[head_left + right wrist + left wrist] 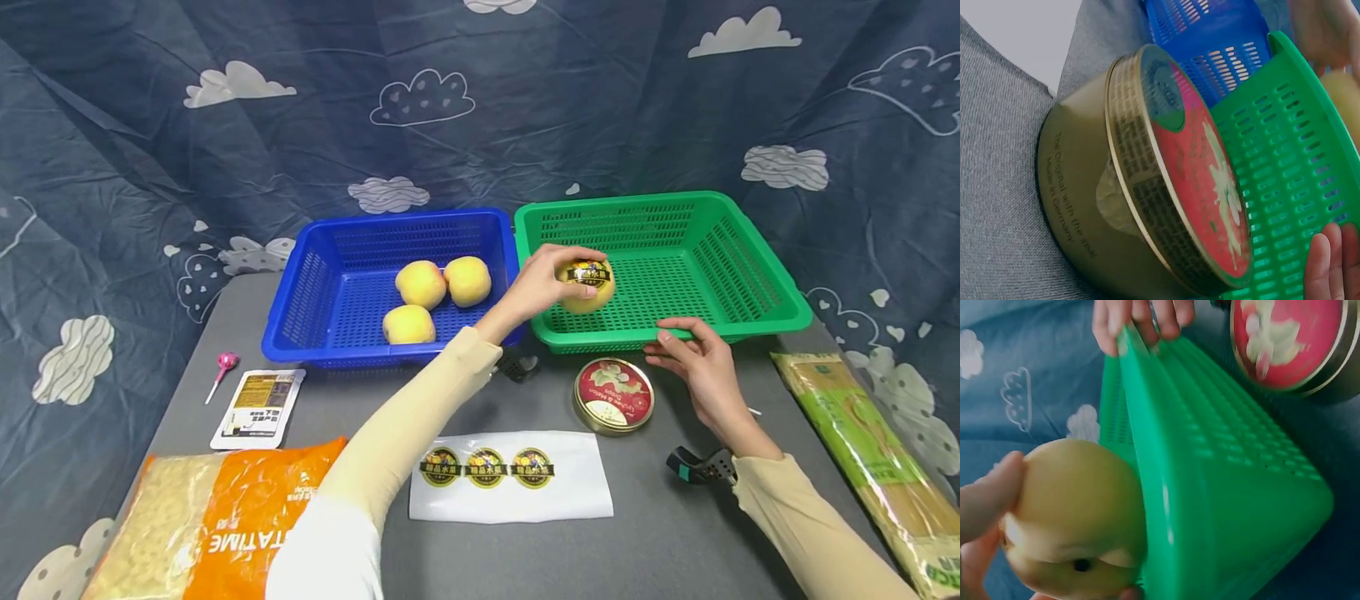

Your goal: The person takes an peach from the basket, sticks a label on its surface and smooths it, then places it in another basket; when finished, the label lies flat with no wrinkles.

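My left hand (542,282) grips a yellow apple (587,298) with a black and gold round sticker (588,273) on it. In the head view the apple overlaps the left front part of the green basket (797,317); in the left wrist view it is right beside the basket's rim (1166,531). My right hand (705,367) holds the green basket's front rim between thumb and fingers. Left of it stands the blue basket (279,333), with three more yellow apples (420,284) lying inside, showing no stickers.
A round red candy tin (615,393) stands before the green basket. Nearer lies a white sheet (510,504) with three stickers (486,468). A lollipop (227,362), a flat pouch (259,408) and an orange pasta bag (251,475) are left; a noodle pack (870,450) lies right.
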`<move>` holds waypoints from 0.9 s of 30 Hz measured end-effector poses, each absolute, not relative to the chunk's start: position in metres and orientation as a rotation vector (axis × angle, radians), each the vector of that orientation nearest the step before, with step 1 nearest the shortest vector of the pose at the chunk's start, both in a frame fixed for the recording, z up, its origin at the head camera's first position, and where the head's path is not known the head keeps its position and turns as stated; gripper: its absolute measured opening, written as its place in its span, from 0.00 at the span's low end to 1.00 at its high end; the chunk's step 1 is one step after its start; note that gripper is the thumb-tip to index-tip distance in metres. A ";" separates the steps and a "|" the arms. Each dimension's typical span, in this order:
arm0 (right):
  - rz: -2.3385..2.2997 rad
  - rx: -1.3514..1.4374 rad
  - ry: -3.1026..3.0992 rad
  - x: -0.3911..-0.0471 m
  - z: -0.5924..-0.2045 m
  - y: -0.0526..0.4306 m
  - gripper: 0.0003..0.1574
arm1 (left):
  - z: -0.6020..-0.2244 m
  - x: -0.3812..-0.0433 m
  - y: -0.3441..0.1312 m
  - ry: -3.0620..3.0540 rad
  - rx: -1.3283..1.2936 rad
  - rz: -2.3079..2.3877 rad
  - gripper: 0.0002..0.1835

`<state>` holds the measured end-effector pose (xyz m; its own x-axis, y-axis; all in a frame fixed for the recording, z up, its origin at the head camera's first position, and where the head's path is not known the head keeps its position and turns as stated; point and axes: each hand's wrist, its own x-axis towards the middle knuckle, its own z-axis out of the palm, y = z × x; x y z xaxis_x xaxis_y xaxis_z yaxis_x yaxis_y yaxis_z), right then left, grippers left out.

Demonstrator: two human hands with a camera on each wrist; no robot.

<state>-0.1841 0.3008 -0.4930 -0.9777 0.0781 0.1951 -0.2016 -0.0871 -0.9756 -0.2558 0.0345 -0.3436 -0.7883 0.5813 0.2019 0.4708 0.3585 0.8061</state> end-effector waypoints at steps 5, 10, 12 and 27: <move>2.205 0.163 -1.967 -0.183 -0.489 0.299 0.27 | -0.346 -0.269 0.052 2.498 0.857 1.314 0.24; 2.218 0.162 -1.949 -0.182 -0.490 0.299 0.26 | -0.351 -0.274 0.065 2.468 0.746 1.245 0.23; 2.217 0.151 -1.947 -0.182 -0.490 0.299 0.25 | -0.355 -0.275 0.067 2.470 0.682 1.226 0.23; 2.218 0.192 -1.928 -0.180 -0.489 0.296 0.32 | -0.362 -0.260 0.075 2.515 0.713 0.757 0.21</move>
